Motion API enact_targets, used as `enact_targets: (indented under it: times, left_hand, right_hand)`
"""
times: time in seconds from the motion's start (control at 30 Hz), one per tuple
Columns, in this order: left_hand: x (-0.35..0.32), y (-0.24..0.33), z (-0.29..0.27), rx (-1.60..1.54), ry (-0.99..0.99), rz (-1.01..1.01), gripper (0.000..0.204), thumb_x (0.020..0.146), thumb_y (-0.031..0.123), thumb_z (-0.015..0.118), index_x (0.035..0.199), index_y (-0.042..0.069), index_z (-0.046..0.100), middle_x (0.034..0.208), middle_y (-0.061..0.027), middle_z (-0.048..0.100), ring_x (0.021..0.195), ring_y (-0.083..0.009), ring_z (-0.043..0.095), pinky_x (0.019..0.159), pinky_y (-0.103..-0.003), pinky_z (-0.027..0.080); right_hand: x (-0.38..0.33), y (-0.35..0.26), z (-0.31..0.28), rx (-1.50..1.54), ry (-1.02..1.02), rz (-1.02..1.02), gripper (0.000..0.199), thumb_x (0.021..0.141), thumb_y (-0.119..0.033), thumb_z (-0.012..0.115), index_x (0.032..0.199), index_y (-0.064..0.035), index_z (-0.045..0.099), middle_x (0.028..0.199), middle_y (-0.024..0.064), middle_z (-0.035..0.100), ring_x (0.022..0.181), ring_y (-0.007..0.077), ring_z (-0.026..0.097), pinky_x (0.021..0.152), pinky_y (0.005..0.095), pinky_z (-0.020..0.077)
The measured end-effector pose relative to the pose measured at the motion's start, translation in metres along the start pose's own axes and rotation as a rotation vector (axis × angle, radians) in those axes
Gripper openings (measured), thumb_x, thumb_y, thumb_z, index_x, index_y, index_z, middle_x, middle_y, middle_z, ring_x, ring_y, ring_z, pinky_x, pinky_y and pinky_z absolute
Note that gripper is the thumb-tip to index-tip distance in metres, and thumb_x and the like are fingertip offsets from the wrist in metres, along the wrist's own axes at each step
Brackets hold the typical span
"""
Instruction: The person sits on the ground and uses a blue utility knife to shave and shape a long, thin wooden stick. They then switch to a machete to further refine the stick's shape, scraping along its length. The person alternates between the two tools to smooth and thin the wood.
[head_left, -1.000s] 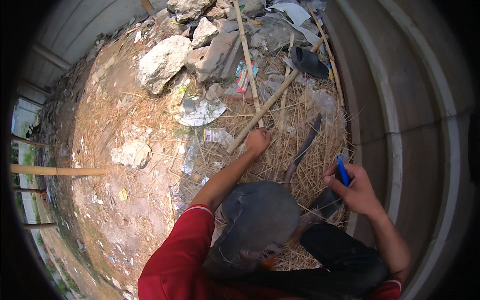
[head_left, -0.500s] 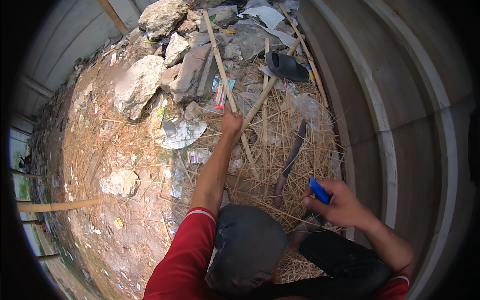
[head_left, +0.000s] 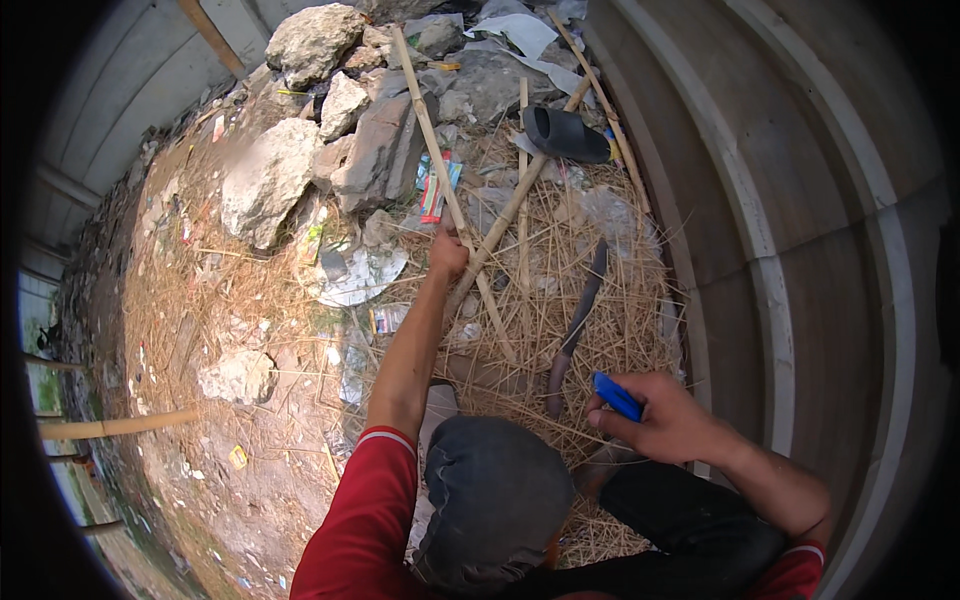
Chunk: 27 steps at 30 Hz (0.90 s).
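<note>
My left hand [head_left: 448, 252] reaches forward over the straw, its knuckles beside a long bamboo strip [head_left: 428, 135]. Its fingers are mostly hidden, so I cannot see whether they grip the strip. Just beyond them lies a red and blue wrapper [head_left: 433, 190]. My right hand [head_left: 668, 415] is closed around a short blue plastic tool [head_left: 618, 397], held above the straw at the right; no blade shows. Between the hands, nearer the right one, a long dark-bladed knife [head_left: 580, 315] lies on the straw.
Large rocks [head_left: 270, 180] are piled at the far left. A black slide sandal [head_left: 568, 135] rests near a thicker crossing bamboo stick [head_left: 508, 215]. Corrugated sheeting [head_left: 740, 300] walls the right side. My dark-covered knee [head_left: 495, 490] fills the lower middle.
My left hand has shifted slightly left and back along the bamboo strip, which stays put. My right hand has moved a little left with the blue tool, now tilted more. The view has shifted slightly.
</note>
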<state>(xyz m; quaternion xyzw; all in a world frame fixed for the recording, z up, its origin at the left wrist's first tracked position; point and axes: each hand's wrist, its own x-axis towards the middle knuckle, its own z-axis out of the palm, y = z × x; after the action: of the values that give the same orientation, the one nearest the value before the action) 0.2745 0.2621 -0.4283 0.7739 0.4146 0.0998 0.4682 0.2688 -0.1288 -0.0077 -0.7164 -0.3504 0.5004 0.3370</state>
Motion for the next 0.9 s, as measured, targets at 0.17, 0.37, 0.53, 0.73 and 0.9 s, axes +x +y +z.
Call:
enact_targets:
  times: [0.17, 0.37, 0.53, 0.73, 0.9]
  left_hand:
    - [0.001, 0.010, 0.003, -0.257, 0.101, 0.086, 0.063, 0.078, 0.006, 0.078, 0.131, -0.005, 0.045, 0.091, -0.0112, 0.072, 0.086, -0.0179, 0.069, 0.074, -0.034, 0.055]
    - [-0.031, 0.095, -0.061, -0.200, 0.135, 0.137, 0.082, 0.079, 0.012, 0.081, 0.146, -0.007, 0.037, 0.086, -0.0119, 0.073, 0.077, -0.0188, 0.070, 0.075, -0.033, 0.054]
    - [-0.037, 0.164, -0.124, -0.284, 0.231, 0.313, 0.081, 0.082, 0.009, 0.077, 0.151, -0.001, 0.036, 0.090, -0.0126, 0.075, 0.077, -0.0185, 0.071, 0.071, -0.033, 0.054]
    - [-0.064, 0.254, -0.211, -0.182, 0.409, 0.523, 0.045, 0.088, 0.017, 0.072, 0.129, 0.002, 0.062, 0.097, -0.0130, 0.074, 0.081, -0.0212, 0.073, 0.074, -0.034, 0.055]
    - [-0.098, 0.309, -0.258, -0.094, 0.412, 0.551, 0.030, 0.088, 0.023, 0.073, 0.114, 0.007, 0.072, 0.096, -0.0137, 0.074, 0.081, -0.0218, 0.073, 0.077, -0.037, 0.054]
  right_hand:
    - [0.005, 0.012, 0.005, -0.020, 0.001, -0.037, 0.015, 0.095, -0.015, 0.066, 0.096, -0.0007, 0.063, 0.068, 0.0067, 0.057, 0.062, 0.0122, 0.051, 0.061, 0.0322, 0.0442]
    - [0.003, 0.005, 0.008, -0.017, -0.001, -0.018, 0.017, 0.095, -0.017, 0.066, 0.096, -0.0003, 0.064, 0.067, 0.0075, 0.057, 0.061, 0.0136, 0.052, 0.060, 0.0337, 0.0441]
    - [0.001, 0.001, 0.010, -0.113, 0.079, -0.139, 0.018, 0.095, -0.018, 0.066, 0.095, -0.0006, 0.064, 0.066, 0.0082, 0.056, 0.060, 0.0138, 0.052, 0.060, 0.0343, 0.0442]
    - [-0.001, -0.019, 0.012, -0.176, 0.092, -0.187, 0.019, 0.093, -0.020, 0.066, 0.093, -0.0004, 0.064, 0.067, 0.0100, 0.058, 0.060, 0.0158, 0.055, 0.061, 0.0348, 0.0455]
    - [-0.011, -0.034, 0.019, -0.201, 0.125, -0.246, 0.019, 0.091, -0.020, 0.067, 0.092, -0.0005, 0.064, 0.067, 0.0101, 0.059, 0.061, 0.0169, 0.058, 0.061, 0.0359, 0.0464]
